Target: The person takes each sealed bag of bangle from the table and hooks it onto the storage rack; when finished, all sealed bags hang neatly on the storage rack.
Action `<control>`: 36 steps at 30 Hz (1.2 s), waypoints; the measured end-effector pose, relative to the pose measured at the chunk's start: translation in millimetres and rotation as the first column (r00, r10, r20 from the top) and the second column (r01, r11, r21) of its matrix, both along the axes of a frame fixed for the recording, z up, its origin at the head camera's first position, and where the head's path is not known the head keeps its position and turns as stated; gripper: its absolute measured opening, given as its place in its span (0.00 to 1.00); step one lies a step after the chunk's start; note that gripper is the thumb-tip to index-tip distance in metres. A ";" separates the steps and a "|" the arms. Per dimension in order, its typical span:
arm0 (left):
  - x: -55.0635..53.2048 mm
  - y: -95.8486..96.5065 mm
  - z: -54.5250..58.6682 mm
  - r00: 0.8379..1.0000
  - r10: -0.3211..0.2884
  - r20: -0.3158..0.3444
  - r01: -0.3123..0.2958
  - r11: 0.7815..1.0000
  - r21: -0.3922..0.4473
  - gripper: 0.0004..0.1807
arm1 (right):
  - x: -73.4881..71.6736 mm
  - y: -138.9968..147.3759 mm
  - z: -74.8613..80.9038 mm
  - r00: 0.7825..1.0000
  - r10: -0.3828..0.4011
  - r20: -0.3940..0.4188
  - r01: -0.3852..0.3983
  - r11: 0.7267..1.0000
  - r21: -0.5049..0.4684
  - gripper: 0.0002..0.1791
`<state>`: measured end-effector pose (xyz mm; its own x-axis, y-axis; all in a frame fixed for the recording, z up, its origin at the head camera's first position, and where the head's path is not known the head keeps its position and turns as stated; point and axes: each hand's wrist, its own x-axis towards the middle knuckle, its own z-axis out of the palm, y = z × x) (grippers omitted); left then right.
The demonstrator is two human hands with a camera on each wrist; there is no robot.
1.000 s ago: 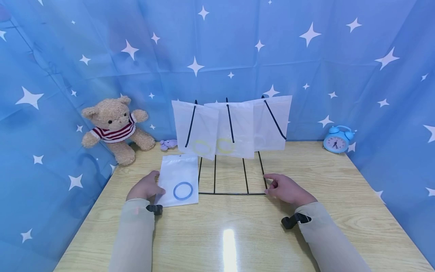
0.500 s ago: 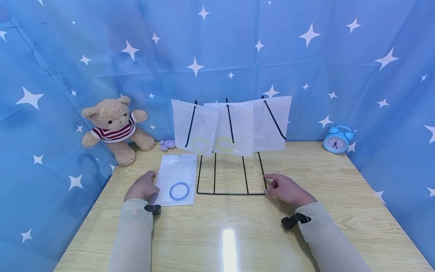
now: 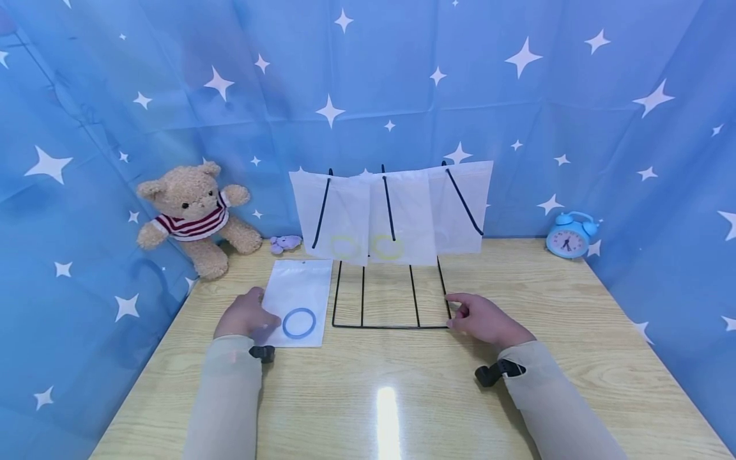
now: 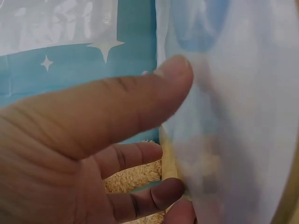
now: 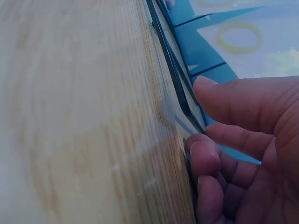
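Bear: one, at left.
Left hand: fingers loosely extended, thumb spread, touching the loose pouch.
Purple toy: one, left of centre.
Loose pouch: one, on the table, left of centre; one blue ring. Step seems positioning; next calls for light, even contact.
Rack: one, centre; three rods.
Hung pouches: three; two yellow rings, third's contents too faint.
Right hand: at rack's front right corner; cannot tell whether gripping.
Clock: one, right.
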<state>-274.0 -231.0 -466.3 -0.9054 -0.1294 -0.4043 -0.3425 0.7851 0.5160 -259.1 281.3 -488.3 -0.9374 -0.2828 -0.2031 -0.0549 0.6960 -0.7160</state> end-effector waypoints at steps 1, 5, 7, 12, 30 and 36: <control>0.0 1.3 0.1 1.000 0.000 0.000 0.000 1.000 -0.012 0.52 | -0.2 -0.1 0.1 1.000 0.000 -0.002 0.000 1.000 0.002 0.38; 0.4 4.1 0.7 1.000 -0.018 -0.011 0.017 0.999 -0.039 0.52 | -0.1 0.0 0.3 1.000 0.003 -0.007 -0.003 1.000 0.004 0.38; 0.5 4.3 0.7 0.999 -0.032 -0.017 0.031 0.998 -0.046 0.52 | 0.0 0.1 0.5 1.000 0.003 -0.008 -0.003 1.000 0.003 0.38; -0.3 3.1 -0.4 0.998 -0.052 -0.020 0.050 0.997 -0.056 0.54 | -0.1 0.1 0.5 1.000 0.001 -0.006 -0.001 1.000 -0.004 0.38; -3.2 -12.7 2.3 0.987 -0.117 -0.110 0.128 0.987 0.096 0.28 | -1.1 -0.2 -1.1 1.000 -0.002 0.003 0.002 1.000 -0.014 0.38; -4.2 -19.1 3.5 0.980 -0.112 -0.163 0.136 0.980 0.148 0.22 | -1.7 0.3 -2.8 1.000 -0.004 0.004 0.004 1.000 -0.013 0.38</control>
<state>-278.2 -250.1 -462.8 -0.9632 0.0419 -0.2655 -0.1548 0.7213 0.6751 -260.7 281.6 -491.1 -0.9377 -0.2819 -0.2030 -0.0495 0.6870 -0.7250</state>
